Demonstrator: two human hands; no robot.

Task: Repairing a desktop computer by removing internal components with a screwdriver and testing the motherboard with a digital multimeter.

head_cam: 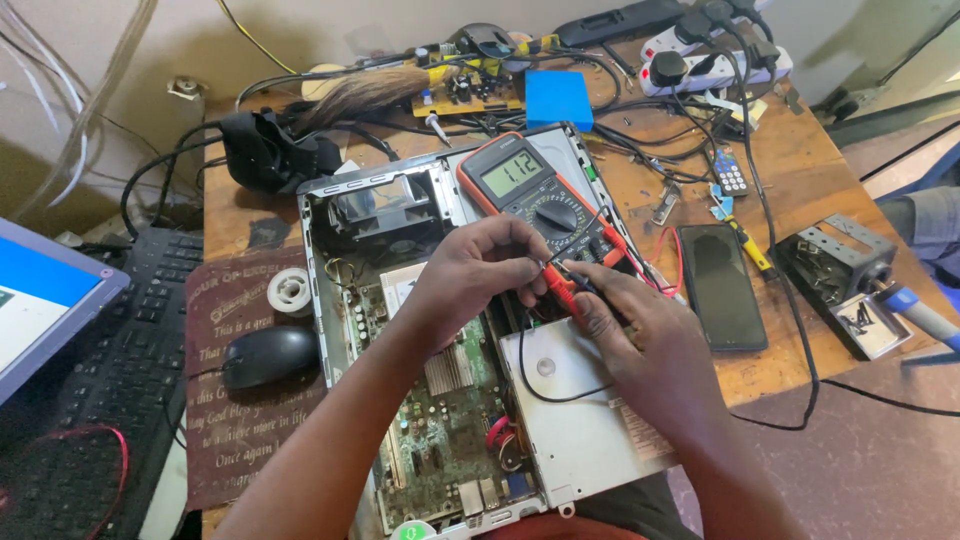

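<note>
Red probe (562,288) being pinched at the meeting point of both hands, above the middle of the opened computer case (440,400); black probe (585,283) lying just beside it, tips of both hidden by fingers. Left hand (475,275) curling closed, fingertips gripping the probe area from the left; right hand (640,330) closing on the red probe from the right, thumb and forefinger pressing its shaft. Red and black leads (650,270) trailing from the probes back to the orange-cased multimeter (535,190), resting tilted on the upper part of the case, display lit, dial below it. Green circuit board (440,430) showing inside the case under the left forearm; grey optical drive (575,410) sitting to its right, under the right wrist; fan (385,210) sitting at the top left corner of the case. Case lying on a wooden worktop (790,180). Black mouse (270,355) resting on a brown printed mat (225,400) left of the case; solder reel (290,291) just above the mouse; black keyboard (120,350) further left, touching a laptop screen (40,300). Dark phone (720,285) lying right of the case; soldering iron stand (850,280) beyond it; small remote (730,172), blue box (558,98), brush (370,90) and power strips (710,55) crowding the far edge.
</note>
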